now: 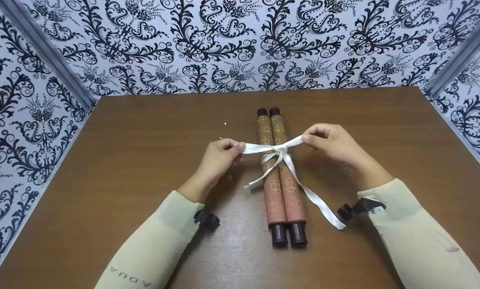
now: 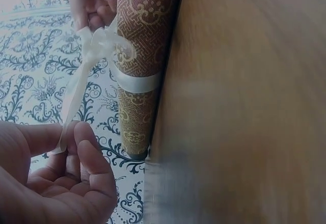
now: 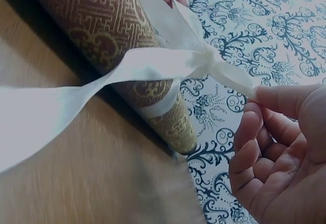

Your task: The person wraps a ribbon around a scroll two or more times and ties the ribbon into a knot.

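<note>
Two rolled scrolls [image 1: 276,188] in patterned red-gold cloth with dark end knobs lie side by side on the table. A white ribbon [image 1: 281,151] wraps both and is knotted on top. My left hand [image 1: 222,156] pinches one ribbon loop between thumb and fingers, left of the knot. On the other side my right hand [image 1: 336,144] pinches the opposite loop. Both loops stretch outward from the knot, and two loose tails hang down toward the near side. In the right wrist view a wide ribbon tail [image 3: 153,63] crosses the scroll [image 3: 109,35].
The brown wooden table [image 1: 143,120] extends around the scrolls. Behind and beside it stand panels [image 1: 223,40] with a black-and-white scrollwork pattern. A tiny white speck [image 1: 225,123] lies left of the scrolls' far ends. Dark camera mounts [image 1: 207,220] sit at both wrists.
</note>
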{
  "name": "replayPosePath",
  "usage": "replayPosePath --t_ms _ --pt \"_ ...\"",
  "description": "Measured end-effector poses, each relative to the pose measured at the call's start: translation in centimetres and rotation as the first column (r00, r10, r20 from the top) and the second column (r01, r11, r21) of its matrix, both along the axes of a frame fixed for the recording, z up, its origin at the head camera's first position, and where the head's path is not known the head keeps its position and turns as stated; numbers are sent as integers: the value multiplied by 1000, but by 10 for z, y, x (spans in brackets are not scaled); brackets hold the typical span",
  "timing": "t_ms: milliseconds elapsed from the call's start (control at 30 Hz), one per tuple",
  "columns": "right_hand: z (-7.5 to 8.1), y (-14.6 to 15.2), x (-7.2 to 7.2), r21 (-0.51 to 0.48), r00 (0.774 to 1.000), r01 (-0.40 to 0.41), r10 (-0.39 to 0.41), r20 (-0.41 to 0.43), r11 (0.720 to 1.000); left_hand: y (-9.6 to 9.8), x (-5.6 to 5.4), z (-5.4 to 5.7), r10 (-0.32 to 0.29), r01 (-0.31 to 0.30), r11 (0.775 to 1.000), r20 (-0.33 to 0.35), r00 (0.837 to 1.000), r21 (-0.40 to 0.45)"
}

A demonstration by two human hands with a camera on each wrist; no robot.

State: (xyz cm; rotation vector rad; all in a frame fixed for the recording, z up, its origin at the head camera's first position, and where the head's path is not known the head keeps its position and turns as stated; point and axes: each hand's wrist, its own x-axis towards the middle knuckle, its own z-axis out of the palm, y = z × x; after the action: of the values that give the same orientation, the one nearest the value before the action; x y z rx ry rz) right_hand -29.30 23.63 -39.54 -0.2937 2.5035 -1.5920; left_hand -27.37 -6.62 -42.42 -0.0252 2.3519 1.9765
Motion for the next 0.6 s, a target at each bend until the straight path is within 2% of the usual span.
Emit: replayPosePath --t_ms 133,333,600 --pt "-4 8 0 15 1000 -2 2 0 1000 -3 1 0 10 -10 1000 9 1000 -9" --pt "-12 20 0 37 998 10 -13 58 999 -8 0 -1 5 -4 999 32 999 -44" --pt "-21 32 -4 69 997 -12 6 81 998 -20 -3 1 -48 59 993 108 993 -107"
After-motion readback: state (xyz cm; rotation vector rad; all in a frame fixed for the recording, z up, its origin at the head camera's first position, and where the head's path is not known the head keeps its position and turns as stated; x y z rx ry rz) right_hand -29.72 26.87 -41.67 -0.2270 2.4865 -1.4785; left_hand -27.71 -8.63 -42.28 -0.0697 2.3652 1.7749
